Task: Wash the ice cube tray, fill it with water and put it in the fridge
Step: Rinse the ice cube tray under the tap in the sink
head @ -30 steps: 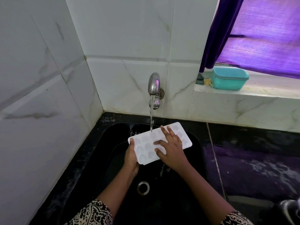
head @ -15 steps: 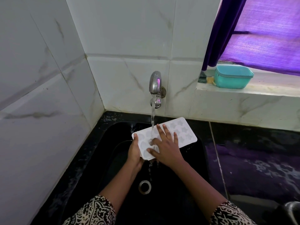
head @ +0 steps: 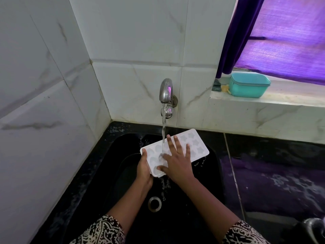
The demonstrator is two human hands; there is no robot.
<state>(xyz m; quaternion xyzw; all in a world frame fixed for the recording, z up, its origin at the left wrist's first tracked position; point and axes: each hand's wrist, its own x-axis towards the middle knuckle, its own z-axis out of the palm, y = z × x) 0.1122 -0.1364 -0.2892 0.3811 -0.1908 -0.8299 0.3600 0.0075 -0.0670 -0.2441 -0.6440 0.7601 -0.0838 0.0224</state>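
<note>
A white ice cube tray (head: 195, 143) with star-shaped cells is held over the black sink (head: 123, 173), under the running metal tap (head: 166, 89). The water stream lands on the tray's left half and drips off its near edge into the basin. My left hand (head: 144, 169) grips the tray's left end, thumb on top. My right hand (head: 176, 160) lies flat on the tray's middle with fingers spread and straight, pressing on the cells.
The sink drain (head: 154, 203) lies below the tray. A wet black counter (head: 272, 173) extends to the right. On the window ledge stand a teal lidded box (head: 248, 87) and a small sponge (head: 225, 88). White tiled walls close the left and back. A purple curtain (head: 237, 37) hangs above.
My right hand has slid slightly to the right across the tray, fingers spreading wider. The tray stays under the stream in my left hand.
</note>
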